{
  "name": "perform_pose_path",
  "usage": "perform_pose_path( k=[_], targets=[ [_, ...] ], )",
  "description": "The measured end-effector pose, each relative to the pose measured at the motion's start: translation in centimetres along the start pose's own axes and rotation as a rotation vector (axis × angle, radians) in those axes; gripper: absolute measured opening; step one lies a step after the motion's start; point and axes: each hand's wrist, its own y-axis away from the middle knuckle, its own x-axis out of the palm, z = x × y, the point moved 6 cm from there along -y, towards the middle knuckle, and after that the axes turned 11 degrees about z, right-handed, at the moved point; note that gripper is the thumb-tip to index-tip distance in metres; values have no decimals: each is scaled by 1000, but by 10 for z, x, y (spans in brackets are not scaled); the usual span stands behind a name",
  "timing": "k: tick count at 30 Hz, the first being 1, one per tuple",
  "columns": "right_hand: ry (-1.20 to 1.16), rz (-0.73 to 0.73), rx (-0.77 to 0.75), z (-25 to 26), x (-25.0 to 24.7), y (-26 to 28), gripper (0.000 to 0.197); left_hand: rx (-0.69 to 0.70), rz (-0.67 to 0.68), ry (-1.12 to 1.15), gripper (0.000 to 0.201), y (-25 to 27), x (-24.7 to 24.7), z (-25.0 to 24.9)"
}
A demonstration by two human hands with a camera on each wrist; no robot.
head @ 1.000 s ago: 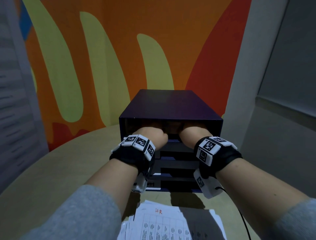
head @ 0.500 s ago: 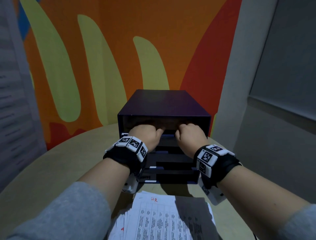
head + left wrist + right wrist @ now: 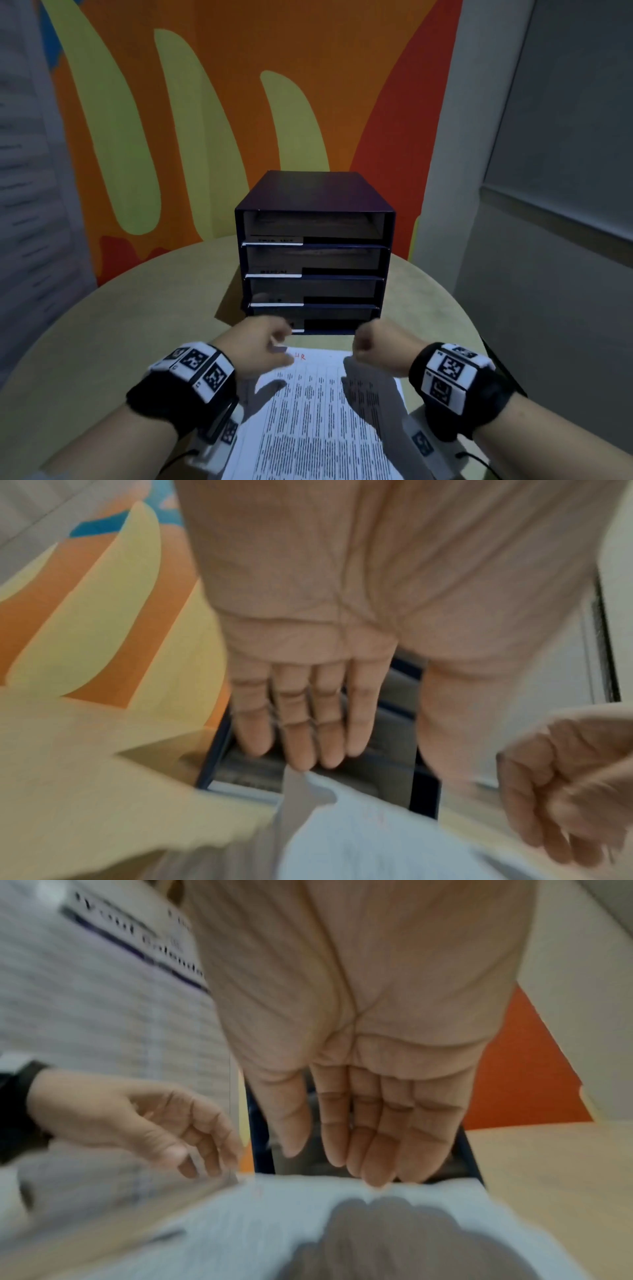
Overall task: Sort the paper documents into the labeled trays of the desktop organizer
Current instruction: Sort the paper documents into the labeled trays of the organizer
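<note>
At frame centre stands my boxy, dark navy desktop organizer [image 3: 315, 253], matte card-like walls around four stacked trays with pale label strips [image 3: 274, 241] on their left fronts, on a smooth round beige table [image 3: 85, 342]; below it, at lower centre, lies the flat white paper stack [image 3: 318, 421], its top sheet a printed table with a red "HR" at the head. Half a second ago both hands were at the top tray; now they hover over the stack's far edge, left hand [image 3: 260, 346] and right hand [image 3: 376, 346] loosely extended, holding nothing
</note>
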Motion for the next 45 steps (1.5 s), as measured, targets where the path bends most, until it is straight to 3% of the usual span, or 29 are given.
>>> perform_pose_path(
  k=[3,9,11,14,18,25,27,29,32,36,40,43,45],
  targets=[
    [52,67,2,-5,28,1,18,-101,163,-126,69,-1,28,10],
    [106,169,115,-10,51,-9,57,-155,247,-163,109,-6,53,12],
    [120,175,144,-11,51,-11,69,-176,262,-176,106,-8,51,10],
    [122,166,190,-14,49,-12,81,-218,222,-224,84,-10,47,5],
    [67,116,215,-15,50,-10,83,-261,183,-258,90,-8,51,3],
    [11,47,198,-13,51,-10,83,-217,78,-345,90,-5,48,-4],
    [31,33,206,-14,50,-9,85,-211,70,-214,77,-3,45,-3],
    [49,23,210,-15,50,-7,83,-169,43,37,43,1,40,1],
    [-11,-73,174,-19,39,-6,58,-63,-106,271,8,3,17,13],
    [-358,-249,105,-33,12,3,29,22,-279,514,18,3,-2,29],
    [-784,-290,29,-45,12,-1,14,40,-308,751,28,2,-1,41],
    [-884,-392,18,-50,16,-7,21,46,-334,823,31,-3,2,42],
    [-922,-446,36,-51,17,-5,40,31,-404,865,28,-6,1,43]
  ],
)
